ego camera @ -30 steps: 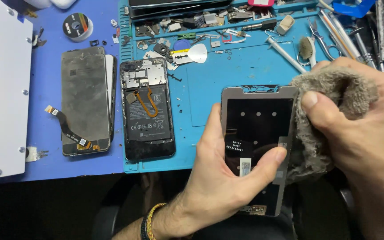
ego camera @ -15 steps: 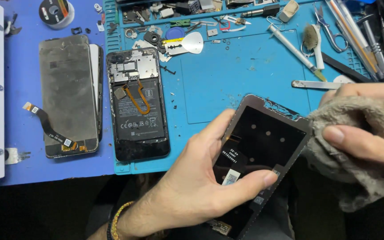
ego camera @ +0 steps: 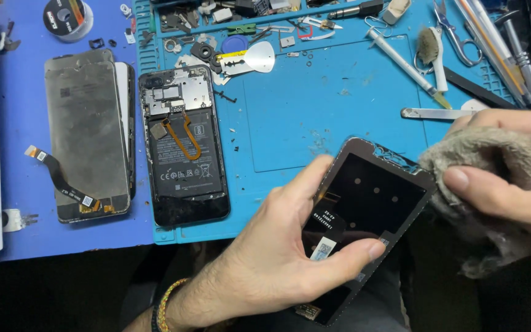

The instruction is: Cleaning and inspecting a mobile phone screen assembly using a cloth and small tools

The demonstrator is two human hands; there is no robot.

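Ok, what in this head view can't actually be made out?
- Lower end of the black phone panel: covered by the left hand and dark below the mat edge.
- Right hand: mostly wrapped in the grey cloth and cut off by the right edge.
- Tools at top right: cropped by the frame.

Both hands are bare, and the left hand (ego camera: 271, 258) wears a braided multicoloured bracelet (ego camera: 166, 302) at the wrist.
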